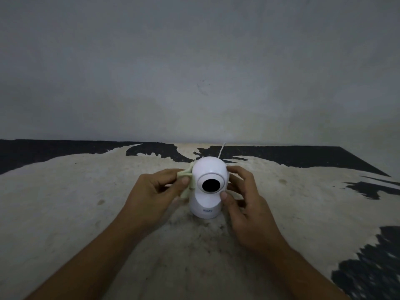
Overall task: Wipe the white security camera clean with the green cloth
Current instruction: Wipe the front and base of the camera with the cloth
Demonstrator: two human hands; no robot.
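Beige, worn and speckled, with ragged black patches: desk (86, 213) filling the near ground. Bare forearms reaching up from the bottom edge toward the middle.

Left hand (155, 193) clenched on a pale green cloth (186, 182), thumb on top, fingers curled beneath, the cloth bunched in the grip and pressed against the left side of the camera's head. A fold of cloth hanging below the thumb, another peeking above the knuckles, touching the white shell.

Right hand (244, 202) grasping the white security camera (208, 187) from the other side: thumb tip on the front shell just below and right of the lens ring, fingers wrapped round the right of the head and out of sight behind it.

Between the two grips, upright on the desk, the camera itself: rounded head on a short round base, black oval lens set in a pale ring and facing the viewer, tilted slightly. Small grey lettering on the base front, too blurred to read.

Just beyond the right grip, a thin white cable (222, 150) rising from behind the head and running back toward the desk's far edge.

Farther still, a black band along the back of the desk, then a plain grey wall (194, 61), dimly lit, faintly scuffed near the middle.
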